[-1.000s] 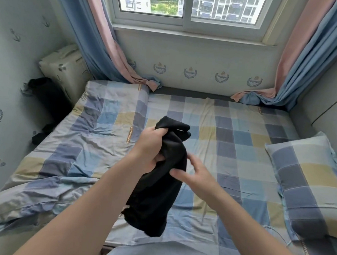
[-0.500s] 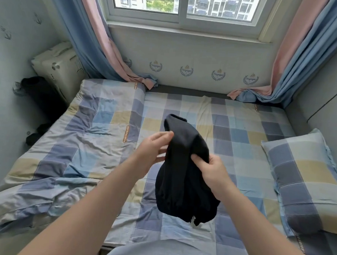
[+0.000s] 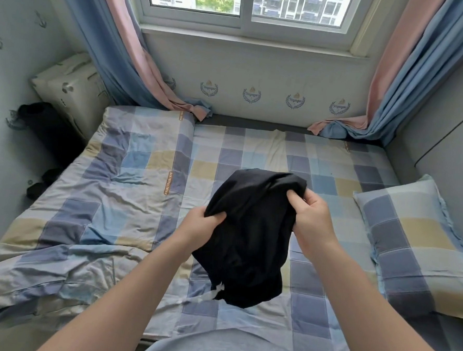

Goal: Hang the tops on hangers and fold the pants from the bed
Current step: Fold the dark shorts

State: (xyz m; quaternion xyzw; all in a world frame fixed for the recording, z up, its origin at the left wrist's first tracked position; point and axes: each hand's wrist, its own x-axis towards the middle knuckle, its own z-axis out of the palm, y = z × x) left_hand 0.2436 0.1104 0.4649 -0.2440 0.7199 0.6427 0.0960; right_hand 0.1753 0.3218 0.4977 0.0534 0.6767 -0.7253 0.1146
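Pants, black and bunched up, hang in the air over the near middle of the bed. They are not lying on it. A white string dangles from the low end, closest to the person, so I think that end is the waist. The long way of the pants runs up and down, and the low end points down at the bed.

The left hand pinches the left side of the cloth. The right hand pinches the top right corner, a bit higher and farther away. The hands are apart with cloth between them, so the top edge slants up to the right. I think they hold it like this so it can drop open and show its shape before folding.

A wrinkled blanket lies on the bed's left side. A pillow sits at the right. Far back, curtains hang by the window.
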